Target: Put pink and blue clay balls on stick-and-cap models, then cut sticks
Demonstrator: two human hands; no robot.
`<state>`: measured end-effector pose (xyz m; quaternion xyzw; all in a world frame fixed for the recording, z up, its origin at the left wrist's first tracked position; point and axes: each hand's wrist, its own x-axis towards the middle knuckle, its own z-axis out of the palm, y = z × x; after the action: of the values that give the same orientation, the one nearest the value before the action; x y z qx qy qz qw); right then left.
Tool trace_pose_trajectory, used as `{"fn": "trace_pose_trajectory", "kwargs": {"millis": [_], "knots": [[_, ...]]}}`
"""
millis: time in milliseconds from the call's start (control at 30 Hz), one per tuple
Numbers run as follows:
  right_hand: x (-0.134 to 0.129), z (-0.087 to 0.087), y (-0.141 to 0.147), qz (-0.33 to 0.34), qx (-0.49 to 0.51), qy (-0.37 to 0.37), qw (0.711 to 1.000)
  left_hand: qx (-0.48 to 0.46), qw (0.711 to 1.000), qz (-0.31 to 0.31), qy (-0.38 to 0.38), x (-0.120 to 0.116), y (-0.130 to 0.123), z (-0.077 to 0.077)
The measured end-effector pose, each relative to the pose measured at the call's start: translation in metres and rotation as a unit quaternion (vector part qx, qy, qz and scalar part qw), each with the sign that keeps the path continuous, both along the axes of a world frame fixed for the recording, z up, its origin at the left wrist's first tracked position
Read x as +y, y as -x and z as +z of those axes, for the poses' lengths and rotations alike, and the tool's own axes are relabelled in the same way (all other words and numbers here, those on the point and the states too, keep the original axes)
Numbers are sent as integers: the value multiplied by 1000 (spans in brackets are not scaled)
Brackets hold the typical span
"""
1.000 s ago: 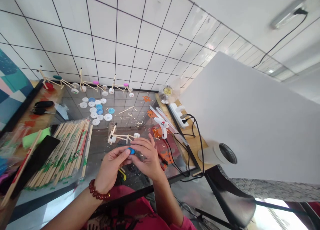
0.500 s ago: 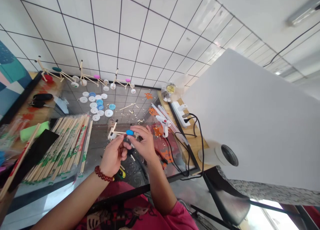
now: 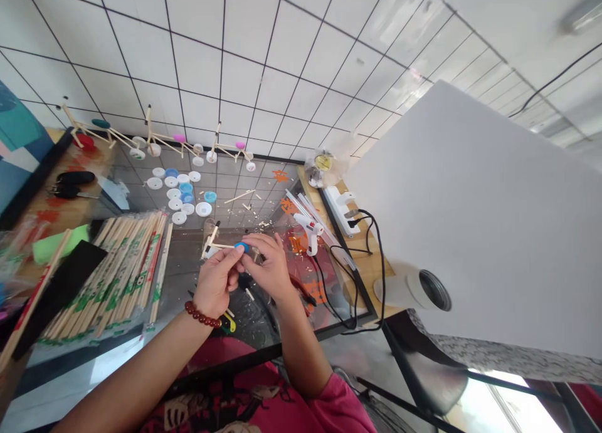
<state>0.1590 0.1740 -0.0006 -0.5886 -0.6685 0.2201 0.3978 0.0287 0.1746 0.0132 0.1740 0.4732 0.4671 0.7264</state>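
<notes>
Between my two hands is a small model bicycle made of wooden sticks [image 3: 212,237], with black-tipped handlebars and a white bottle-cap wheel at its left end. A blue oval piece [image 3: 241,247] sits on its frame like a seat. My left hand [image 3: 212,289], with a red bead bracelet on the wrist, presses its thumb on the blue oval, fingers curled beneath. My right hand [image 3: 270,269] pinches the same piece from the right. The fingers hide the model's rear part.
Three similar models [image 3: 230,146] stand along the wall. White and blue bottle caps [image 3: 187,188] lie before them. Bagged chopsticks [image 3: 113,276] are at left. A white glue gun [image 3: 310,231], glue sticks [image 3: 324,223] and a power strip [image 3: 339,210] with black cables are at right.
My left hand has moved slightly up and right, and its thumb now lies over the blue oval. My right hand stays on the piece. The view has shifted a little.
</notes>
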Motion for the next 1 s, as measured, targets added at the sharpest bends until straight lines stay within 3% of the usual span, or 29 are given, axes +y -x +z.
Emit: {"fn": "trace_pose_trajectory", "kwargs": {"millis": [300,1000], "knots": [[0,-3,-1,10,0,-2,1000,6,998,62,19,2,-9,2],[2,-7,-4,31,34,15,999,15,996,85,24,5,-12,-2]]}}
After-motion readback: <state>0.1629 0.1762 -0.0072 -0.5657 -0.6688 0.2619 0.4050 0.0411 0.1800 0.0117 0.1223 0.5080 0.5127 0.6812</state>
